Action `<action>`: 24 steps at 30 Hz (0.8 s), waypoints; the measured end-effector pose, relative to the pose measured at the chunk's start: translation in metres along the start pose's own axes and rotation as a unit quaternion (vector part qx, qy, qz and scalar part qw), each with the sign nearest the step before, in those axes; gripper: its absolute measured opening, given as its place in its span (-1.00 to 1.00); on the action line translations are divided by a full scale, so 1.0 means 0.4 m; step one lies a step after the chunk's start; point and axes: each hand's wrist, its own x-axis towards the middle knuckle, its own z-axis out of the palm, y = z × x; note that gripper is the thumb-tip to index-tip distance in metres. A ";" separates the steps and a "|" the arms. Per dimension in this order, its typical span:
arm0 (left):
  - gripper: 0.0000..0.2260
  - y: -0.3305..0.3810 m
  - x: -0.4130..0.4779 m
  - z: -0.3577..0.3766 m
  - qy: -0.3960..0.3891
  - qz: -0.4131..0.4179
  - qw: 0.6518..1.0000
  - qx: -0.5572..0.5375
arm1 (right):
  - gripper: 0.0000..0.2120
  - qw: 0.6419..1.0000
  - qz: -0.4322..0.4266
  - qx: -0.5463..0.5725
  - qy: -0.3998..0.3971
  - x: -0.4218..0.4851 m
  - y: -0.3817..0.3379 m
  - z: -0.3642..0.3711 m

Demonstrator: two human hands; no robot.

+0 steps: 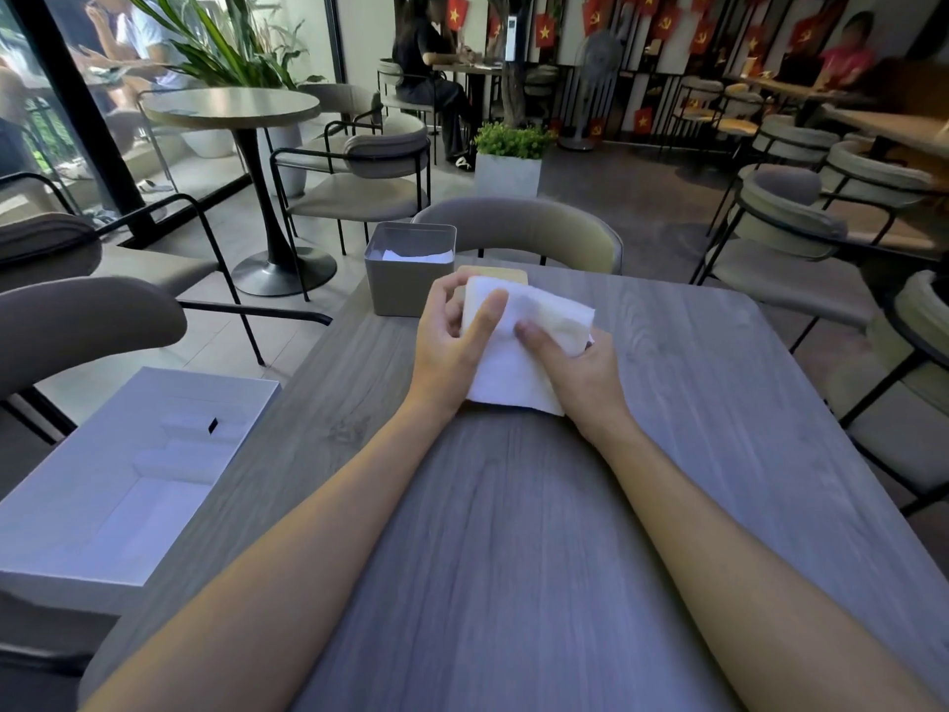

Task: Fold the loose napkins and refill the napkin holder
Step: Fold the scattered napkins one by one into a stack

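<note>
Both hands meet on one white napkin (513, 377), which is held over the grey wood-grain table (513, 531). Its near edge is down at the tabletop between the two wrists, and its far part is raised. The left hand (447, 346) pinches the napkin's left side: the thumb lies flat across the top of the paper, while the fingers (452, 300) are curled in behind the left edge. The right hand (585, 372) grips the right side the same way. Its thumb presses on top, pointing toward the left thumb with a small gap of paper between the two tips. Its other fingers are under the sheet, with only a tip or two peeking out past the right corner. The paper bulges upward just beyond the right thumb; whether it is a single ply or several layers cannot be told. Just past the left fingertips stands one grey square napkin holder (405, 285), open at the top, with a low white stack of napkins (418, 256) inside; the count in that stack cannot be read. Directly behind the raised paper, beyond both thumbs, one beige rounded object (500, 273) shows only its top edge. Well off to the left of the left hand sits one open white box (77, 506).
</note>
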 end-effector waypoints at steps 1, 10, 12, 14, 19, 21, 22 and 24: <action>-0.58 -0.004 0.004 -0.006 -0.020 -0.036 0.999 -0.013 | -0.85 0.999 0.012 0.021 0.030 0.005 -0.003 -0.001; -0.72 -0.014 0.018 -0.006 -0.027 -0.135 0.970 -0.199 | -0.85 0.991 0.032 0.121 0.049 0.028 -0.004 -0.014; -0.78 -0.010 0.028 -0.019 0.007 -0.127 0.966 -0.226 | -0.85 0.996 0.026 0.080 0.013 0.031 0.004 -0.025; -0.78 -0.012 0.033 -0.029 0.016 -0.109 0.973 -0.205 | -0.81 0.999 0.016 0.037 -0.018 0.034 0.011 -0.035; -0.80 -0.027 0.024 -0.020 -0.013 -0.026 0.999 -0.040 | -0.69 0.997 -0.021 -0.057 -0.049 0.019 0.015 -0.016; -0.79 -0.027 0.019 -0.014 -0.019 -0.009 1.000 -0.008 | -0.65 0.997 -0.031 -0.064 -0.037 0.014 0.016 -0.004; -0.79 -0.026 0.017 -0.014 -0.017 -0.003 1.000 -0.004 | -0.64 0.997 -0.032 -0.067 -0.028 0.013 0.017 0.000; -0.78 -0.022 0.017 -0.016 -0.013 0.008 1.000 0.005 | -0.61 0.997 -0.029 -0.073 -0.008 0.014 0.017 -0.001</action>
